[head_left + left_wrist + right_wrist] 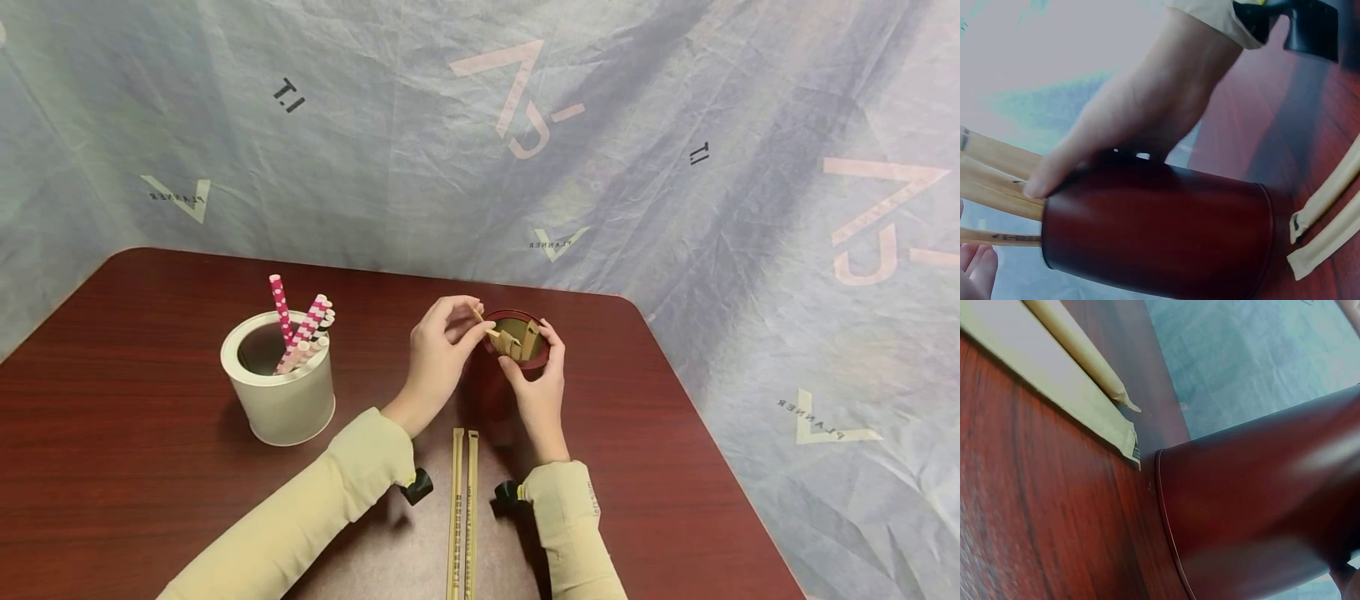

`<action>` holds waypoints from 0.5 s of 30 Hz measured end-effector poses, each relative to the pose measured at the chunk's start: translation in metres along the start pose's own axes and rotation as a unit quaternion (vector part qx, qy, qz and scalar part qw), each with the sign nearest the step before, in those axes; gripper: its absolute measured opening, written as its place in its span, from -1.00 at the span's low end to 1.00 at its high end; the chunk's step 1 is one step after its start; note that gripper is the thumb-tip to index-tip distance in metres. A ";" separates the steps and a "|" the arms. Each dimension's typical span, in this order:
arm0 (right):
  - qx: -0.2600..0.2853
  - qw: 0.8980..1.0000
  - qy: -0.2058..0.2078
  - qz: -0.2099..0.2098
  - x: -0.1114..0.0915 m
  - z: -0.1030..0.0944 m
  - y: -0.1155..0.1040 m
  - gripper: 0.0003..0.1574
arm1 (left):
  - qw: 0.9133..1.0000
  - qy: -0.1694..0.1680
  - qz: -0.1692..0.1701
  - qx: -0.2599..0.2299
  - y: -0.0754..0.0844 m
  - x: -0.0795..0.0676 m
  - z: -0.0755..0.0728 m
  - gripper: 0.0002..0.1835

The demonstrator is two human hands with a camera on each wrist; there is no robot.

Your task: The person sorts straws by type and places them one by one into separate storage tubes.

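Note:
A dark red canister [491,387] stands upright on the table, with several long narrow tan paper packets [997,190] sticking out of its mouth. My right hand [542,387] grips it near the rim, thumb on the near side and fingers round the right. Above the rim's left edge, my left hand [442,350] pinches one thin packet [1007,237], which has dark print along it. In the left wrist view only some left fingertips show at the lower left. The right wrist view has the canister's wall [1241,506] and base up close.
Two more long tan packets [459,517] lie side by side on the table between my forearms. To the left stands a white tin [285,408] holding several pink-and-white patterned paper straws [281,308]. A printed fabric sheet [390,150] hangs behind the dark red-brown table [135,383].

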State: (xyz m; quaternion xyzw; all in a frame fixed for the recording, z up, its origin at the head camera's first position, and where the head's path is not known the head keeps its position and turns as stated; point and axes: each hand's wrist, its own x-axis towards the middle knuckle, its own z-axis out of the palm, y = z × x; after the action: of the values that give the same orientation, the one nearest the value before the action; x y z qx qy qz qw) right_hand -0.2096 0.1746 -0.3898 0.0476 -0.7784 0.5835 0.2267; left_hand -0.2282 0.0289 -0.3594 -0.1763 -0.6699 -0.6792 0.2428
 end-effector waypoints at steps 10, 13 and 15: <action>0.000 1.000 -0.003 0.003 0.000 -0.001 0.002 -0.16 | 0.999 0.003 0.028 -0.024 0.022 -0.006 -0.016 -0.55; -0.001 1.000 -0.005 -0.002 -0.001 -0.001 0.002 -0.16 | 0.999 0.006 0.030 -0.024 0.026 -0.010 -0.021 -0.53; -0.001 1.000 -0.005 -0.004 0.000 -0.001 0.003 -0.14 | 0.999 0.002 0.027 -0.022 0.027 -0.014 -0.025 -0.52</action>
State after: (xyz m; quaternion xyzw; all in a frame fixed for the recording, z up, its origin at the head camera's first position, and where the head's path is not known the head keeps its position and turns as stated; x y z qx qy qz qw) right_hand -0.2099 0.1763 -0.3924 0.0539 -0.7797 0.5817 0.2252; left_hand -0.1996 0.0062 -0.3462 -0.1981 -0.6490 -0.6875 0.2585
